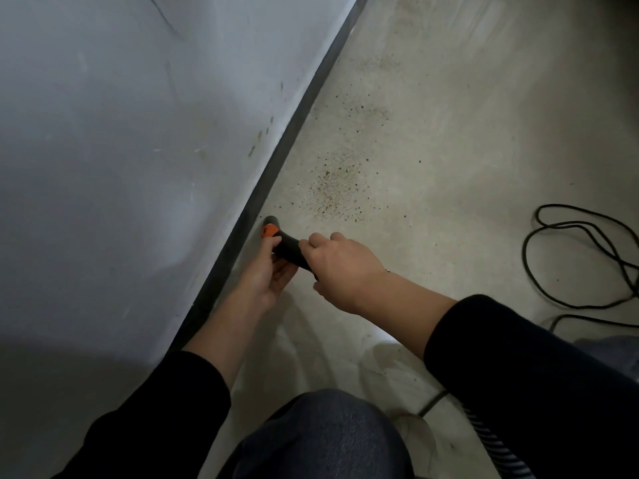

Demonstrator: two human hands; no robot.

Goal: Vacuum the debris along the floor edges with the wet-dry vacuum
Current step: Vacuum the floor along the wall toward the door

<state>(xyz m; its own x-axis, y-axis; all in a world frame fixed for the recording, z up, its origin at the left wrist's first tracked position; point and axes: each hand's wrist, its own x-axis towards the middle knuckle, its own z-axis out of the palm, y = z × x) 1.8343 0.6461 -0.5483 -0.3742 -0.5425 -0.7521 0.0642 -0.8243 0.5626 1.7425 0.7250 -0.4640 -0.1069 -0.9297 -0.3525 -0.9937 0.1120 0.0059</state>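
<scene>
A black vacuum nozzle (pixel 285 245) with an orange collar points at the floor right beside the dark baseboard (pixel 276 167). My right hand (pixel 340 267) grips the black tube from above. My left hand (pixel 268 274) holds the nozzle from below, thumb near the orange collar. Dark, grainy debris (pixel 332 191) is scattered on the pale concrete floor just beyond the nozzle tip, with more specks (pixel 366 112) farther along the wall. The ribbed vacuum hose (pixel 491 444) runs off at the lower right; the vacuum body is out of view.
A grey wall (pixel 121 150) fills the left side. A black power cord (pixel 581 257) loops on the floor at the right. My knee in blue jeans (pixel 325 440) is at the bottom centre.
</scene>
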